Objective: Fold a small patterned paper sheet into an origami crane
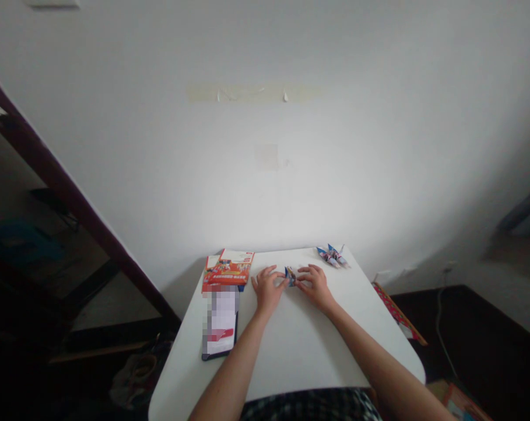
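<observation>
A small folded piece of blue patterned paper [290,275] sits on the white table [300,345] between my two hands. My left hand [268,287] pinches its left side with curled fingers. My right hand [315,283] grips its right side, fingers bent down onto the table. Both forearms reach forward from the bottom of the view.
Finished folded paper figures [333,256] lie at the table's far right corner. A red and orange paper pack [228,271] lies at the far left, with a phone [220,321] in front of it. A white wall stands right behind the table. Red patterned paper [396,313] hangs off the right edge.
</observation>
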A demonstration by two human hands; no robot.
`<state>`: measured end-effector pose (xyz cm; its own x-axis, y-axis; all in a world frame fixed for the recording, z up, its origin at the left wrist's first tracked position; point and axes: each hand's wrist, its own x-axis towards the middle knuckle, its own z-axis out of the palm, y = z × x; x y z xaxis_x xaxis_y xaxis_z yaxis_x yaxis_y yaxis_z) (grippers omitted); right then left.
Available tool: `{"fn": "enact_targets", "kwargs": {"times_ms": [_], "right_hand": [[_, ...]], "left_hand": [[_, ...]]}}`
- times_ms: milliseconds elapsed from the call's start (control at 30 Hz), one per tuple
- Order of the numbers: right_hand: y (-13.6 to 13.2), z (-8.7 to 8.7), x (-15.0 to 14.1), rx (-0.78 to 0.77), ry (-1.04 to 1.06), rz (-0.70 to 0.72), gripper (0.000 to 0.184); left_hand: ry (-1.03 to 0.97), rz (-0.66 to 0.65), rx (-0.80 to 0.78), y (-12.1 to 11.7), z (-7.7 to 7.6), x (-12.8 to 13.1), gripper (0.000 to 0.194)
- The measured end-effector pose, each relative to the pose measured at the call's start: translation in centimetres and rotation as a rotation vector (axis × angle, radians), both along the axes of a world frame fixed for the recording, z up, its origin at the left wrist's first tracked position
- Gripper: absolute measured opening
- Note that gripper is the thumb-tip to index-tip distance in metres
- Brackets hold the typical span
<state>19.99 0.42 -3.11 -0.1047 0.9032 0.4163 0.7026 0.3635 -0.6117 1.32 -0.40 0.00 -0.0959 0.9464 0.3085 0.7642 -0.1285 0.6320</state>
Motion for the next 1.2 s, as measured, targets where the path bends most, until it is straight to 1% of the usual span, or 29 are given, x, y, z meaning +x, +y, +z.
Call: {"fn": "enact_targets", "kwargs": {"times_ms": [67, 100, 167, 233, 333, 500, 633, 867, 1000, 1200], "right_hand": [[0.1, -0.2, 0.0, 0.026, 0.047, 0.0, 0.012], [0.1, -0.2, 0.0, 0.037, 0.07, -0.003, 0.013], [0.0, -0.1, 0.0, 0.048, 0.11, -0.004, 0.012], [-0.1, 0.2, -0.1, 0.041, 0.128, 0.005, 0.011], [-0.4, 0.7, -0.2, -0.006, 0.121, 0.018, 0.013], [-0.6, 1.1, -0.4, -0.051, 0.115, 0.04, 0.016], [-0.4, 0.9, -0.4, -0.052, 0.127, 0.016, 0.019], [-0.3, 1.0, -0.3, -0.064, 0.101, -0.014, 0.018], [-0.5, 1.1, -0.2, -0.072, 0.099, -0.01, 0.019], [-0.4, 1.0, -0.2, -0.06, 0.114, -0.007, 0.018]], "left_hand": [[-0.002, 0.027, 0.034, -0.2, 0.1, 0.1, 0.015], [-0.002, 0.025, 0.041, -0.3, 0.1, 0.2, 0.015], [0.001, -0.008, 0.027, -0.5, 0.2, 0.3, 0.011], [0.006, -0.053, -0.007, -0.5, 0.2, 0.3, 0.011], [0.008, -0.077, -0.039, -0.5, 0.3, 0.3, 0.016], [0.005, -0.082, -0.047, -0.5, 0.5, 0.4, 0.017], [0.009, -0.079, -0.051, -0.6, 0.5, 0.5, 0.015], [0.046, -0.083, -0.044, -0.4, -0.2, 0.5, 0.015], [0.071, -0.091, -0.047, -0.6, 0.0, 0.6, 0.015], [0.071, -0.116, -0.094, -0.6, 0.2, 0.5, 0.012]]}}
